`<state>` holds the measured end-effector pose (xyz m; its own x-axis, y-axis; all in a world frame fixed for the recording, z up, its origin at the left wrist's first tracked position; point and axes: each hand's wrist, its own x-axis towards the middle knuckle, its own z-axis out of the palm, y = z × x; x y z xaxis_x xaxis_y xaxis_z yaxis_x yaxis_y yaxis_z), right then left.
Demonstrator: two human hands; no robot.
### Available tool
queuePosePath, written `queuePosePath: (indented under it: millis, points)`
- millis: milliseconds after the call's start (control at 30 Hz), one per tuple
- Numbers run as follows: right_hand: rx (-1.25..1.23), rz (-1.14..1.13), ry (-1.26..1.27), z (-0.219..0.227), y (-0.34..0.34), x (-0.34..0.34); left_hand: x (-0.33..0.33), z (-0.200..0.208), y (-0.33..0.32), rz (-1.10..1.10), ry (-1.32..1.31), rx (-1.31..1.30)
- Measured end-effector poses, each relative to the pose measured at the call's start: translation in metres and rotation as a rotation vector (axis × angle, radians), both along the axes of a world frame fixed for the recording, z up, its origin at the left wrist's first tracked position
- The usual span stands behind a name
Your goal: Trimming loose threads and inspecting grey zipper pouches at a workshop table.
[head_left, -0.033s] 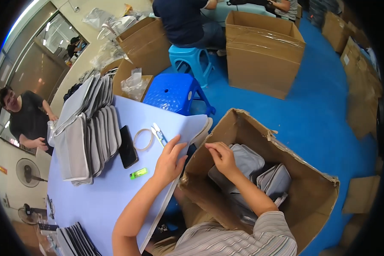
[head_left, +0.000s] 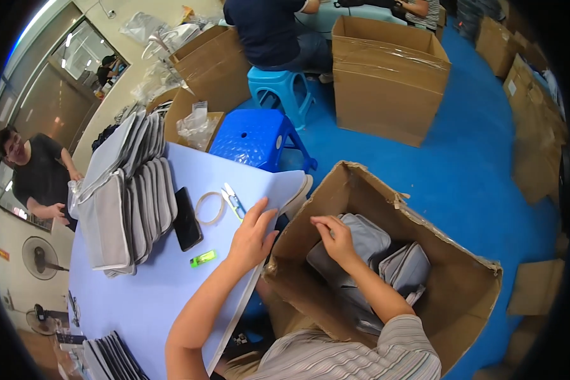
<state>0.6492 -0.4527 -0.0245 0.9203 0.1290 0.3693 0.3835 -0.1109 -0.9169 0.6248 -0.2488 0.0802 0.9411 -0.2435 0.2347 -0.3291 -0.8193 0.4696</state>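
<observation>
Fingers [head_left: 321,221] of the right hand [head_left: 339,240] are bent inward, with tips near to each other; whether they pinch some small thing, I cannot tell. Below these fingers lie the grey cases [head_left: 368,234], inside the open carton [head_left: 456,288], whose torn rim goes around them. To the left of the right fingers, the left hand [head_left: 252,237] rests at the edge of the pale blue table [head_left: 123,304], its fingers loosely spread, and I see nothing held by them. Just beyond the left fingertips are the small snips [head_left: 233,201], and next, more to the left, a thin pale ring [head_left: 198,212] and a black phone [head_left: 187,220]. Nearer to the wrist lies a green lighter [head_left: 203,258]. Farther left of these fingers leans a thick row of grey cases [head_left: 149,202]; ahead of them stands a dark blue stool [head_left: 244,142].
</observation>
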Motion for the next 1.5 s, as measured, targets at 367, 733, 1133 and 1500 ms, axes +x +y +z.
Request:
queuePosePath:
  millis: [367,733,1133,1500]
  points:
    - [-0.143,0.107,0.602,-0.175,-0.064,-0.118,0.013,-0.022,-0.003,-0.062,-0.065,0.605]
    - [-0.163,0.075,0.782,-0.235,-0.088,-0.116,0.001,-0.004,0.014,0.091,0.044,0.605]
    - [-0.454,0.072,0.854,-0.273,-0.094,-0.109,0.003,-0.011,0.020,0.126,-0.021,0.539]
    - [-0.792,0.060,1.132,-0.337,-0.154,-0.150,0.002,-0.014,0.018,0.126,-0.072,0.510]
